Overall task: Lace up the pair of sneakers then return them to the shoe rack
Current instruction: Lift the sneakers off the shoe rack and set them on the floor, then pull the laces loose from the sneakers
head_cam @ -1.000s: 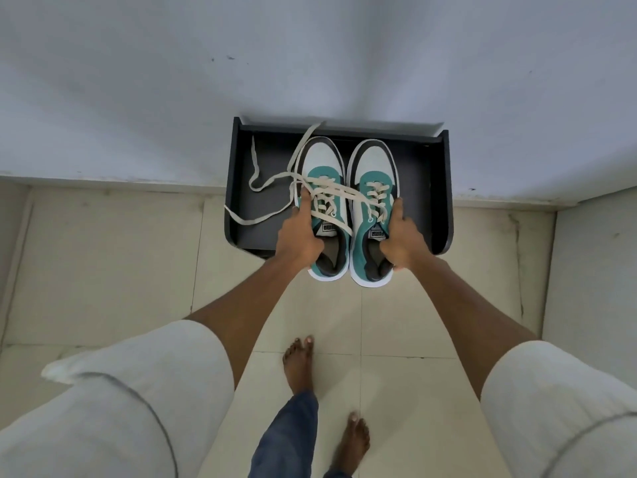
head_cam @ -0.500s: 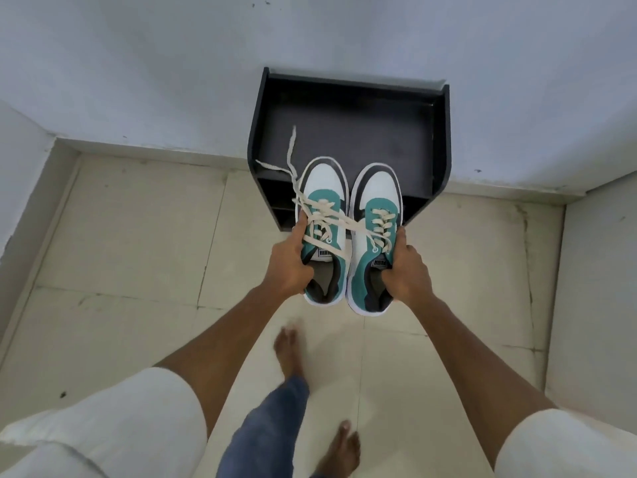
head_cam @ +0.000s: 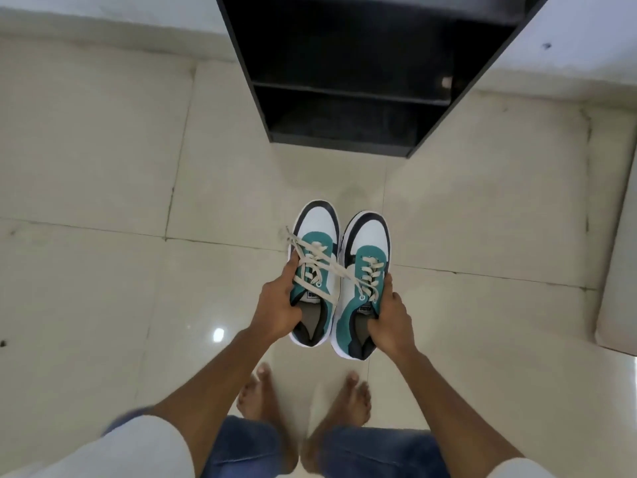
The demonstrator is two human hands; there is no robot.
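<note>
Head view: two sneakers are held side by side above the tiled floor (head_cam: 103, 167), toes pointing away from the person. Left sneaker (head_cam: 315, 267) and right sneaker (head_cam: 365, 281) each show a white toe panel, dark toe edging, teal body, white sole and dark grey lining. Cream laces (head_cam: 320, 262) are threaded through the eyelets; one strand crosses from the left sneaker to the right, loose ends untied. Tongue labels are white with dark lettering, too blurred to read. Left hand (head_cam: 275, 305) has its fingers closed on the left sneaker's outer side and collar. Right hand (head_cam: 389, 315) grips the right sneaker likewise. Black shoe rack (head_cam: 344, 98) stands ahead against the wall, well apart from the sneakers. Bare feet (head_cam: 348, 401) stand on the floor below.
</note>
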